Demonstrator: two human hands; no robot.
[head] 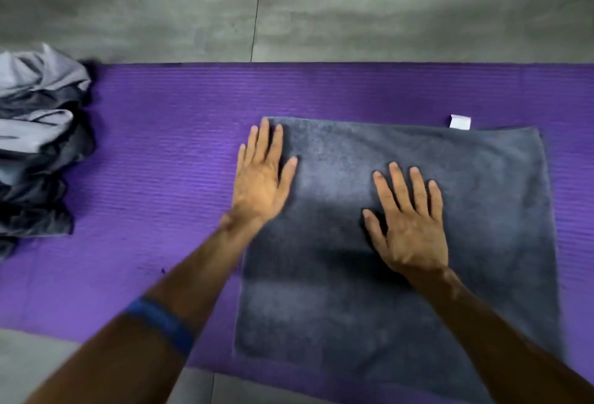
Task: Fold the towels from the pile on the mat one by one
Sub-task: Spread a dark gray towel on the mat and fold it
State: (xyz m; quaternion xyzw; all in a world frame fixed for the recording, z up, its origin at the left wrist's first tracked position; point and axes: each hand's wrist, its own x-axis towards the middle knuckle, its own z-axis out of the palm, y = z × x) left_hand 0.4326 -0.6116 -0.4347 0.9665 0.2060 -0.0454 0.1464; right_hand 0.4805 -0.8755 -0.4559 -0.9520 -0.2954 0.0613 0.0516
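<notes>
A dark grey towel (pixel 466 210) lies flat on the purple mat (pixel 160 146), with a small white tag (pixel 460 122) sticking out at its far edge. My left hand (pixel 262 178) presses flat on the towel's far left corner, fingers straight. My right hand (pixel 409 220) rests flat on the towel's middle, fingers spread. A pile of crumpled grey towels (pixel 38 140) sits at the mat's left end, apart from both hands.
Grey concrete floor (pixel 353 8) runs beyond the mat's far edge and shows again at the near left (pixel 32 362). A blue band (pixel 160 323) circles my left forearm. Bare mat lies between the pile and the flat towel.
</notes>
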